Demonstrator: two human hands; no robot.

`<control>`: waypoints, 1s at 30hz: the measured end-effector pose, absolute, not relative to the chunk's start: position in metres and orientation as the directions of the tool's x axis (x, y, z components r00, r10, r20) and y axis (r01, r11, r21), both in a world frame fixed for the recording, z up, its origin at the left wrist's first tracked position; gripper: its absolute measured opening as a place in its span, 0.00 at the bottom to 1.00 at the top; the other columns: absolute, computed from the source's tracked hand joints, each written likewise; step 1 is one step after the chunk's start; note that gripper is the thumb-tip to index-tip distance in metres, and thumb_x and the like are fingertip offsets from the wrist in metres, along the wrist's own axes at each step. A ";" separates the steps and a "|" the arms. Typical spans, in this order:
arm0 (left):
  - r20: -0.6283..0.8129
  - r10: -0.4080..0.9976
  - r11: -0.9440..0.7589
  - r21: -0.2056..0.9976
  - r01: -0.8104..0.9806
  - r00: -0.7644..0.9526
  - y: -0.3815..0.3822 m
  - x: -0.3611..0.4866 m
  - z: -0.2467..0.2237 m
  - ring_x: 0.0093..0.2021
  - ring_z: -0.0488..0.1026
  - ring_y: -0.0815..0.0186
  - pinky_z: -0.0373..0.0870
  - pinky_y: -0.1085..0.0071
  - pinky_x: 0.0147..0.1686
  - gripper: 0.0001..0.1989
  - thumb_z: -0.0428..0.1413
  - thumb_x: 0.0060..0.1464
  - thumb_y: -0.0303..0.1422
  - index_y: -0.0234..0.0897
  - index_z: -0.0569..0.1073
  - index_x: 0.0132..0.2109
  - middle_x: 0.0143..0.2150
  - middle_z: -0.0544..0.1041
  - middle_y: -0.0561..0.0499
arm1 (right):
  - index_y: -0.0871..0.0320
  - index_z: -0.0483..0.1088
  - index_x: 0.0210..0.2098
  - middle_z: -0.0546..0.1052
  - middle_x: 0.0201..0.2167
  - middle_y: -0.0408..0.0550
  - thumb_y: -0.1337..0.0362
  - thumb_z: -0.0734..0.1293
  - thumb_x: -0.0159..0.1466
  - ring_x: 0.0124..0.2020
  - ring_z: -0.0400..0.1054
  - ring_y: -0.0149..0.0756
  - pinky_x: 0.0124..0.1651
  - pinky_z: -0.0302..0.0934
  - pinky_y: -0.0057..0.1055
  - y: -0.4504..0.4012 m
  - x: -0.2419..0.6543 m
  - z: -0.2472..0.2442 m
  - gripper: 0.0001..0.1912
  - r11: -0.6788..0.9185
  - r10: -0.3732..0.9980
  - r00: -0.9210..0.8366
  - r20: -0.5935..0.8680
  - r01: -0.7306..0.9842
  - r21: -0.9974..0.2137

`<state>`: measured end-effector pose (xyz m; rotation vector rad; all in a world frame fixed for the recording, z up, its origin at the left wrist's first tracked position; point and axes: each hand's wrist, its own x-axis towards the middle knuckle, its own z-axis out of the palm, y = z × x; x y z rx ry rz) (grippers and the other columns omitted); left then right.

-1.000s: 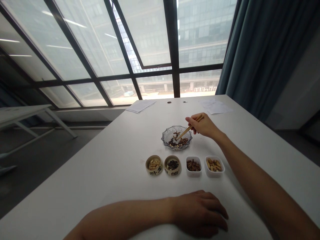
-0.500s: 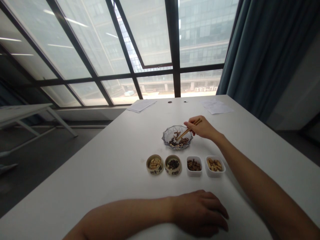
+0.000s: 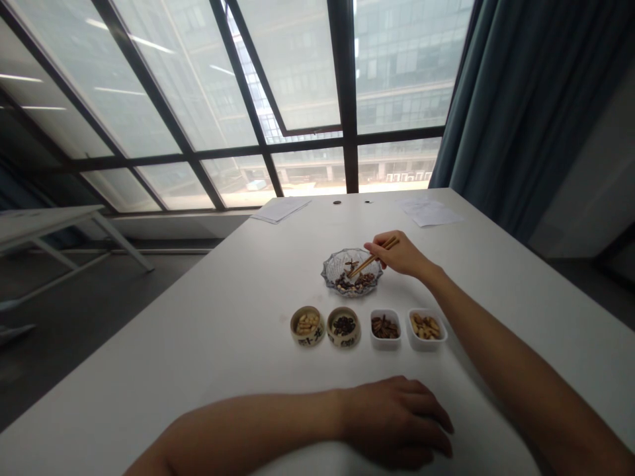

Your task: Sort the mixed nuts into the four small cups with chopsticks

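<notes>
Pinching wooden chopsticks (image 3: 371,260) in the right hand (image 3: 398,253), pretty much pointing them down into mixed dried bits (image 3: 358,283) in the scalloped glass bowl (image 3: 338,263), just left of the grip, with the left hand (image 3: 397,422) palm-down, fingers loosely spread

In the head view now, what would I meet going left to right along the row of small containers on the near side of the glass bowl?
Round dish of pale pieces → round dish of near-black pieces → white square tub of dark brown strips → white tub of tan pieces.
</notes>
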<state>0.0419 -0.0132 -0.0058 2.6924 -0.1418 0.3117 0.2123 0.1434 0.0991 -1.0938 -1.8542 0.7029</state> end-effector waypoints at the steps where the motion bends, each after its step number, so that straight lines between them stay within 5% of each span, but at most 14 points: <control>1: 0.237 -0.050 -0.905 0.400 -0.144 0.970 -0.013 0.042 -0.006 0.60 0.71 0.61 0.63 0.66 0.67 0.19 0.48 0.66 0.39 0.35 0.78 0.53 0.60 0.77 0.47 | 0.58 0.68 0.21 0.70 0.14 0.43 0.52 0.68 0.68 0.16 0.66 0.30 0.21 0.56 0.26 0.144 0.212 0.099 0.23 0.458 0.888 -0.254 0.384 0.411 -0.788; 30: 0.231 -0.049 -0.900 0.413 -0.143 0.972 -0.014 0.041 -0.005 0.61 0.71 0.60 0.62 0.66 0.68 0.19 0.49 0.66 0.39 0.35 0.78 0.53 0.60 0.77 0.47 | 0.59 0.72 0.23 0.68 0.14 0.44 0.44 0.65 0.69 0.15 0.63 0.31 0.19 0.55 0.26 0.152 0.208 0.086 0.28 0.453 0.891 -0.180 0.416 0.358 -0.816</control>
